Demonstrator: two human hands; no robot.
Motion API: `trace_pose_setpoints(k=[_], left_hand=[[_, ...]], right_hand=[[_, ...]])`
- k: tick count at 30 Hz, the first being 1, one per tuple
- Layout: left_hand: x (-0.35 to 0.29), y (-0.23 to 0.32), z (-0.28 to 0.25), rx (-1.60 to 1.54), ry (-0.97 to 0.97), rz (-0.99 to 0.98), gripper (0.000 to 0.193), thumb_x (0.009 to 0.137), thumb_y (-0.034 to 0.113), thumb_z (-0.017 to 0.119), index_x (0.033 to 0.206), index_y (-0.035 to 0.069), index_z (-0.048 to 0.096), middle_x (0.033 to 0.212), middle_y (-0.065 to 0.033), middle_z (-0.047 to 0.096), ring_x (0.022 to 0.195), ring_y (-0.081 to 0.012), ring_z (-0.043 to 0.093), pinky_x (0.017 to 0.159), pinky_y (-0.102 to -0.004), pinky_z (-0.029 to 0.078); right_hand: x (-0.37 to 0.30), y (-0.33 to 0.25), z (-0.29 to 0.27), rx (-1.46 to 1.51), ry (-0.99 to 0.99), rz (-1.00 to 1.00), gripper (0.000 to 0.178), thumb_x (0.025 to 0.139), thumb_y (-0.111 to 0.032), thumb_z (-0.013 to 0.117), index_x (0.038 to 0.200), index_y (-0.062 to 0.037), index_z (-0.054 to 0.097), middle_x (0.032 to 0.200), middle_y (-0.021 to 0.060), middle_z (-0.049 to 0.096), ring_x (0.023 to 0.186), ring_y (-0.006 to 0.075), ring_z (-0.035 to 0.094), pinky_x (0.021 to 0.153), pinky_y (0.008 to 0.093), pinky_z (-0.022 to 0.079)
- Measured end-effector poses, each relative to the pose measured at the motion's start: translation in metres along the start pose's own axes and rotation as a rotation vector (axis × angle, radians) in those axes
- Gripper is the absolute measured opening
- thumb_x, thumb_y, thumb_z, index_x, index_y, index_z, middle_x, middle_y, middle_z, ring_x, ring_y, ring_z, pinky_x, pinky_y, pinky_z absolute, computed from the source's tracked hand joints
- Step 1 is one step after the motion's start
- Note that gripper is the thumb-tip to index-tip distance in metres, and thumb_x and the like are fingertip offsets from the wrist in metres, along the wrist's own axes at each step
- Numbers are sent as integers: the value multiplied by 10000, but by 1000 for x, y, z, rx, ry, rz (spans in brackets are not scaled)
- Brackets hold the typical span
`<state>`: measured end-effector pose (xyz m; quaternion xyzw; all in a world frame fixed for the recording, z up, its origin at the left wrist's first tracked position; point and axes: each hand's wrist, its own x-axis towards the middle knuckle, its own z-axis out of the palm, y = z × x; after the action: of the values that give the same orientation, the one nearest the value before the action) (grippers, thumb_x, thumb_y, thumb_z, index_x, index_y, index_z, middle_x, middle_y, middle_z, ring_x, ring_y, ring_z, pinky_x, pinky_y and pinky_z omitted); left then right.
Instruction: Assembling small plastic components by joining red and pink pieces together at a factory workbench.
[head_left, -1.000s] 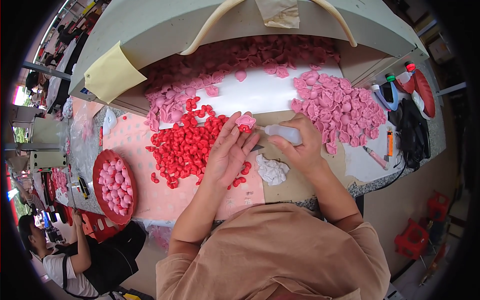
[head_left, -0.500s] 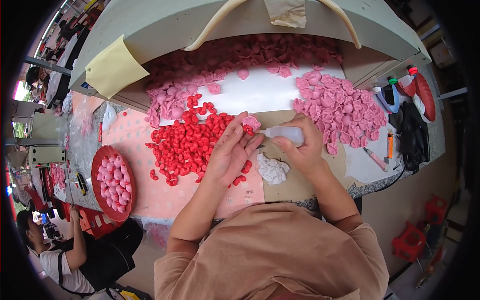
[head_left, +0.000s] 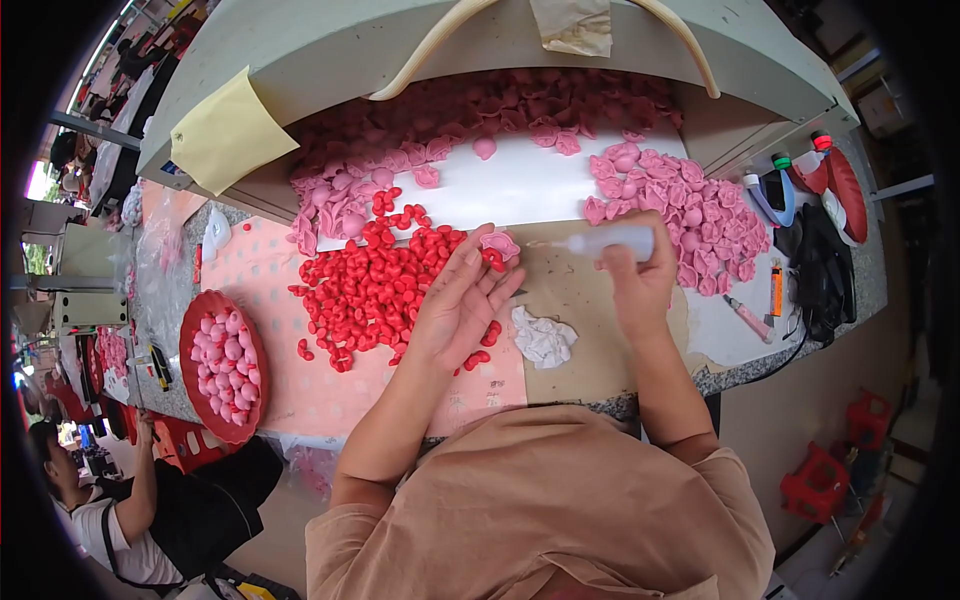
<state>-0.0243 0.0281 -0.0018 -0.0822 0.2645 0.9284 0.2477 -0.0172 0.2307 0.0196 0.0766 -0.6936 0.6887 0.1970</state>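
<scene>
My left hand, palm up, holds a small red bow-shaped piece and a pink ruffled piece at its fingertips. Whether these two are joined I cannot tell. My right hand is closed round a translucent white squeeze bottle, whose thin nozzle points left toward the pink piece but stands apart from it. The bottle is slightly smeared by motion. Left of my left hand lies a heap of red pieces. A crumpled white tissue rests on the brown board between my forearms.
Pink shell-like pieces are heaped at the right and under the grey hood. A red bowl of pink balls stands at the left. A tube and an orange cutter lie right. Another person sits far left.
My right hand has drawn the bottle away to the right and slightly up, so its nozzle has left the pieces. My left hand has stayed almost still.
</scene>
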Motion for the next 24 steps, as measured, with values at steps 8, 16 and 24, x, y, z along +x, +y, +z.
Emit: trace_pose_setpoints(k=[8,16,24], left_hand=[[0,4,-12,-155,10,-54,393,943,243,498,1277,47,436,1166,-106,549,1077,-204,532,981,-355,435],[-2,9,-10,-243,0,-43,392,944,247,492,1274,43,436,1196,-123,542,1016,-191,570,919,-345,485],[-4,11,-8,-230,-10,-51,388,943,258,496,1267,49,450,1179,-116,556,995,-175,579,895,-339,496]], right_hand=[[2,-19,-51,33,111,144,201,813,65,561,933,-44,442,827,45,556,708,126,534,603,262,460],[-6,-17,-62,-963,-119,84,186,728,-65,711,855,-22,583,819,82,544,723,220,560,625,312,450],[-17,-9,-49,-1001,-189,117,200,724,-92,712,877,-23,602,852,109,587,773,270,581,667,355,464]])
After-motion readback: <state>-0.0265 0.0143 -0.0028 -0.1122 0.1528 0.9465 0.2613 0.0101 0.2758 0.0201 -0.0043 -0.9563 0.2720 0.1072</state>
